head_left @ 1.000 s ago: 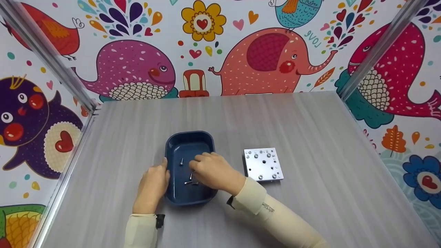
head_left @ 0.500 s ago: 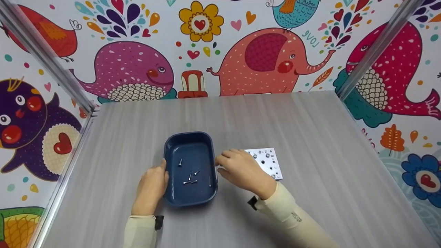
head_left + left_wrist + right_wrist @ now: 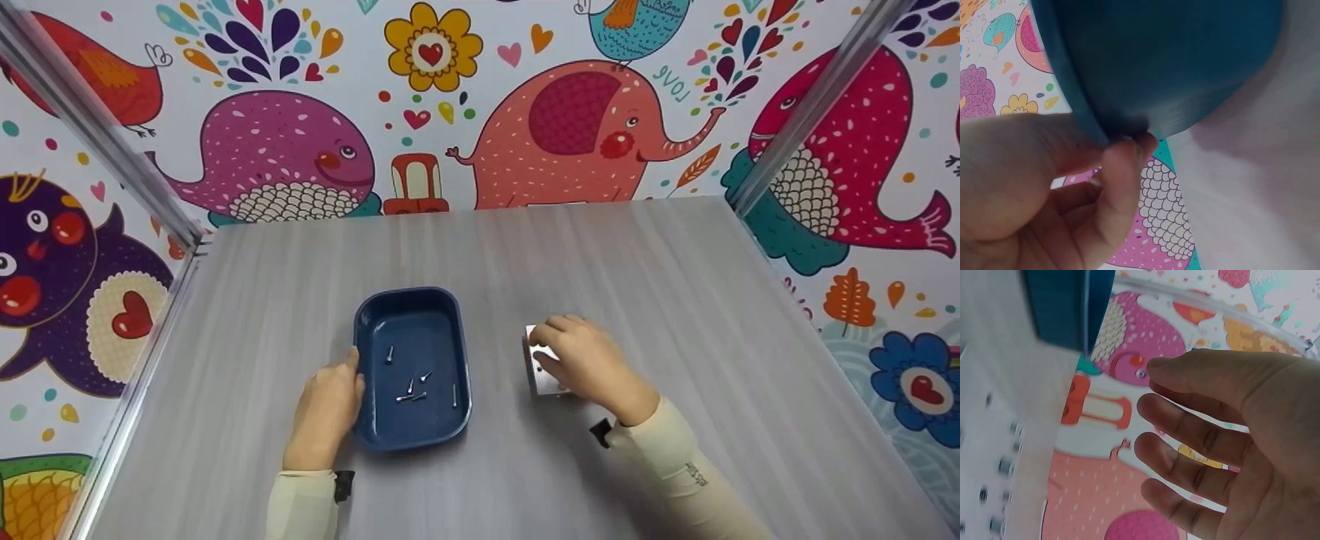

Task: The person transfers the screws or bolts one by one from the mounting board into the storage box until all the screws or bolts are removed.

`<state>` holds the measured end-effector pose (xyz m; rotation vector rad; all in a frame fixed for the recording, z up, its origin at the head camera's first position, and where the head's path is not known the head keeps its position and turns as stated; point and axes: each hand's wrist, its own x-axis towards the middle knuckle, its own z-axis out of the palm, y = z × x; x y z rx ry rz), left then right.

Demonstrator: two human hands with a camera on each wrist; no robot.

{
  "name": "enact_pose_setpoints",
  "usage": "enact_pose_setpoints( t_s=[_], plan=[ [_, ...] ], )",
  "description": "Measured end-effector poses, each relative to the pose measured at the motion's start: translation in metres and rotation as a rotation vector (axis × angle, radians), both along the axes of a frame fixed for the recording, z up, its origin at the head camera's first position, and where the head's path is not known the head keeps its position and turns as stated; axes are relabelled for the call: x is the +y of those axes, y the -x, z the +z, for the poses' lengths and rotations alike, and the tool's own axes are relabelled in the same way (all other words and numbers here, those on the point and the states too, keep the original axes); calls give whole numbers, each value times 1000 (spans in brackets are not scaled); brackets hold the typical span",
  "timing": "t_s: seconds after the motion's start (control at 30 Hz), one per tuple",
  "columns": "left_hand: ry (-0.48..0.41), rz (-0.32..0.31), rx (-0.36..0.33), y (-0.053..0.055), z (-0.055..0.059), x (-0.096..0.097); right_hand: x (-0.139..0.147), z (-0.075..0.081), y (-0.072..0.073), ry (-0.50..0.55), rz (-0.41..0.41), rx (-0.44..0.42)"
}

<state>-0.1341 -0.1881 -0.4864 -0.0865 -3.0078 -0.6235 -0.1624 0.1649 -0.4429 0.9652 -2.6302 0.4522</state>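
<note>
Since 1 second ago, we see that the person's right hand (image 3: pixel 592 367) has moved out of the blue tray (image 3: pixel 416 427) and to the right, and it now hangs over the drilled metal plate (image 3: pixel 546 382), hiding the plate's right part; the left hand (image 3: pixel 322 416) and the tray have kept their places. From the right wrist view we find that hand's thumb and fingers (image 3: pixel 1162 453) loosely extended, with nothing visible in their hold and a gap between them and the plate. As for the left hand, we see it pinch the tray's left wall between thumb and fingers. Several small screws (image 3: pixel 454 396) lie on the tray's floor: 1 near the right wall, 1 farther off toward the left, and the others in a loose group between; a few of them seem to touch. We see the tray and plate well apart on the grey table (image 3: pixel 502 270), tray to the left, plate to the right. At the far edge stands a wall (image 3: pixel 555 142) printed with cartoon animals.
</note>
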Motion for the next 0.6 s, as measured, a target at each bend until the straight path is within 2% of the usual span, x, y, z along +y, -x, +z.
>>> enact_pose_setpoints(
  t_s=[0.3, 0.6],
  plan=[
    [-21, -4, 8, 0, -1, -1, 28, -10, 19, 17, -73, 36],
    [-18, 0, 8, 0, -2, -2, 37, -31, 38, 9, -139, -37]
  ],
)
